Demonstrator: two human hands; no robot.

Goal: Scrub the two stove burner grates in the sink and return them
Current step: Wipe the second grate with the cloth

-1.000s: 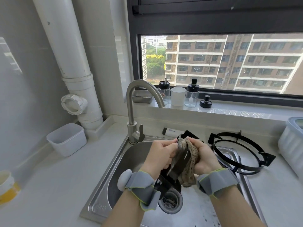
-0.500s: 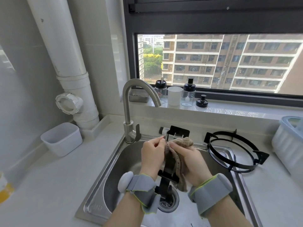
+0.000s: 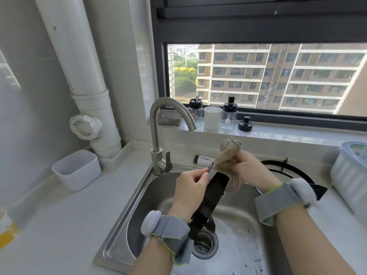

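Arching over the sink point(image 3: 116, 252), steel faucet point(image 3: 155, 135).

White tub point(image 3: 76, 169) near the drain pipe point(image 3: 79, 66); white cup point(image 3: 212, 117) and metal tray point(image 3: 169, 117) on the windowsill point(image 3: 278, 134).

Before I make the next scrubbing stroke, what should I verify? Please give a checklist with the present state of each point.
1. Grate held: ok. The left hand grips the grate.
2. Grate over the sink: ok. Its lower end points toward the drain.
3. Cloth in hand: ok. The right hand grips the cloth.
4. Cloth against the grate: cannot tell. It hangs by the upper end.
5. Second grate out of the way: ok. It lies right of the sink.
6. Water running: not ok. No stream leaves the faucet.
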